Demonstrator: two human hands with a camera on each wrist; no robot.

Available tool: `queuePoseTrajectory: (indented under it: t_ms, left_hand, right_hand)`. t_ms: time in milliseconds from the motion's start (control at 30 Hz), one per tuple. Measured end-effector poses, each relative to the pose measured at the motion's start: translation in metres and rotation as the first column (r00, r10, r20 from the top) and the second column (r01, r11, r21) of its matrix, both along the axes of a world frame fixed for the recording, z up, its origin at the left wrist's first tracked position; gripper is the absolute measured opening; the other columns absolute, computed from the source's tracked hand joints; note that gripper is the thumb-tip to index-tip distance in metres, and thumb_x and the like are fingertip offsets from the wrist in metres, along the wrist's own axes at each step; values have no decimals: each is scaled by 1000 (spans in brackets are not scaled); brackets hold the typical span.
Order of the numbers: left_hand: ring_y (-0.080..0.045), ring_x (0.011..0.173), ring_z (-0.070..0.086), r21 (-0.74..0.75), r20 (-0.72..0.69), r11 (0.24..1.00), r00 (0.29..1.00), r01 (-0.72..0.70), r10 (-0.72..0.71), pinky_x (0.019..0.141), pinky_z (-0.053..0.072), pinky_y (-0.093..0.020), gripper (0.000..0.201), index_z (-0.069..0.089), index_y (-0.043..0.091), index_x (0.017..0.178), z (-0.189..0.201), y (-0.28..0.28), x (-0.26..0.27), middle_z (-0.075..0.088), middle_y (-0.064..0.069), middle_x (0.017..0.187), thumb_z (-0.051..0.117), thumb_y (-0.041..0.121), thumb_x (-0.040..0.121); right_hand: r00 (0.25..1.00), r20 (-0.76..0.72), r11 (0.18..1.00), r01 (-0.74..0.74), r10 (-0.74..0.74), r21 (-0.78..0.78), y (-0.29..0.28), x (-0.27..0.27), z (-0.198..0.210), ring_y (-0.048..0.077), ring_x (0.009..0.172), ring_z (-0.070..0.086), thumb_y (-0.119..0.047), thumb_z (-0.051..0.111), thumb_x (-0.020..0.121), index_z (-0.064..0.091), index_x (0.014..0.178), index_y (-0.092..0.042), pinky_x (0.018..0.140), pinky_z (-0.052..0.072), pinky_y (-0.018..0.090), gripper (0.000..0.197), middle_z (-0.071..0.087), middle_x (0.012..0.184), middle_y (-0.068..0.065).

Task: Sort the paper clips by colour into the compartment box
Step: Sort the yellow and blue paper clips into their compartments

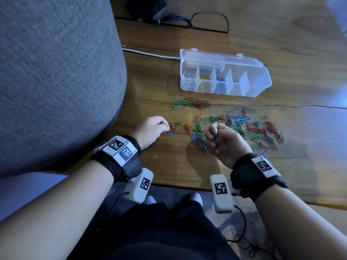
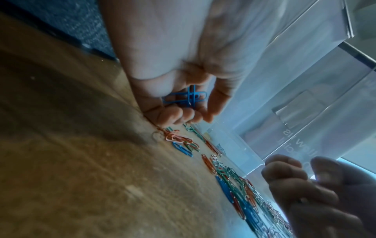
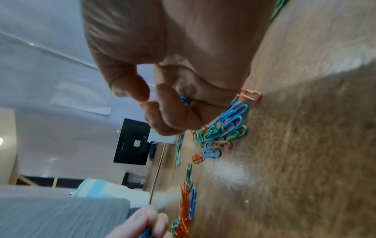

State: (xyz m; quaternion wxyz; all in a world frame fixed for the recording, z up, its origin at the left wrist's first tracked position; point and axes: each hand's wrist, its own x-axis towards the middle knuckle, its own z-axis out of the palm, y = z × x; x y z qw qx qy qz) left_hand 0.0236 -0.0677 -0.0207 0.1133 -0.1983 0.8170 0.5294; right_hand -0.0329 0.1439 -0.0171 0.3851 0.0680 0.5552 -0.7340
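Cupping blue clips (image 2: pixel 186 97) in curled fingers, the left hand (image 1: pixel 150 129) rests on the table (image 1: pixel 187 166) by the sofa (image 1: pixel 56 72), while the right hand (image 1: pixel 223 141), also closed on blue clips, hovers over the mixed pile (image 1: pixel 240 128), near the open box (image 1: pixel 225 76).

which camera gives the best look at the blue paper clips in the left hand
The left wrist view: the blue clips lie in plain sight in the curled left hand. The head view shows only the back of that hand, with a dark sliver at the fingertips. The right wrist view catches blue at its fingers at the bottom edge.
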Motion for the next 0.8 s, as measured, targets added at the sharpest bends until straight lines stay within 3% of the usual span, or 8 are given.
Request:
queuePoseTrajectory:
  t_ms: [100,167,233,300,400,500,600,800]
  left_hand:
    - [-15,59,43,-112,-23,993,999,29,-31,54,33,-26,16,59,11,76,0,3,-1,48,2,60,51,13,90]
    - [-18,65,50,-300,-53,952,995,65,-84,57,36,-27,17,63,11,83,0,6,1,53,3,64,50,17,92]
    - [-21,79,60,-464,-42,874,983,140,-180,65,42,-27,17,67,15,95,0,10,6,63,-1,79,51,19,92]
    - [-22,94,61,-546,-15,809,963,218,-269,75,46,-27,23,66,20,109,-4,14,12,67,-4,100,52,19,92]
    - [-22,104,60,-567,26,770,940,294,-339,84,48,-30,27,66,22,114,-10,17,19,65,-4,114,52,18,92]
    - [-20,104,60,-519,23,811,953,271,-304,85,44,-25,28,66,22,116,-9,17,23,67,-5,112,54,17,91]
    - [-19,110,59,-509,-6,833,967,217,-255,91,48,-28,35,60,24,125,-9,15,25,65,-4,119,53,17,91]
    - [-21,104,60,-543,18,797,953,264,-303,85,47,-29,29,65,25,117,-11,20,25,66,-3,111,54,21,91]
  right_hand:
    - [1000,-15,998,11,-10,61,-1,-3,2,9,42,28,-8,45,69,42,67,-18,39,15,16,11,35,56,-5]
    - [976,-207,944,7,64,329,-5,-4,-2,8,40,29,-8,54,80,53,70,-17,38,18,16,14,38,48,-10]
    - [823,-425,727,20,378,686,-10,-3,-6,1,42,36,-12,64,82,66,79,-19,41,27,15,7,44,45,-13]
    - [641,-438,534,50,631,844,-14,1,-9,-1,49,39,-19,64,83,72,93,-25,48,30,14,14,43,52,-16]
    - [572,-415,486,32,707,873,-12,8,-11,-3,51,38,-20,59,86,72,103,-31,50,29,9,23,42,57,-19]
    - [554,-439,503,42,708,863,-9,13,-13,-5,54,39,-21,60,86,72,103,-28,56,32,20,22,46,61,-19]
    - [571,-432,461,102,698,881,-10,10,-14,12,61,48,-28,61,84,69,99,-24,57,33,25,17,46,58,-11]
    - [484,-290,283,89,826,955,-27,17,-18,27,92,62,-37,56,85,59,103,-23,74,46,30,23,67,98,3]
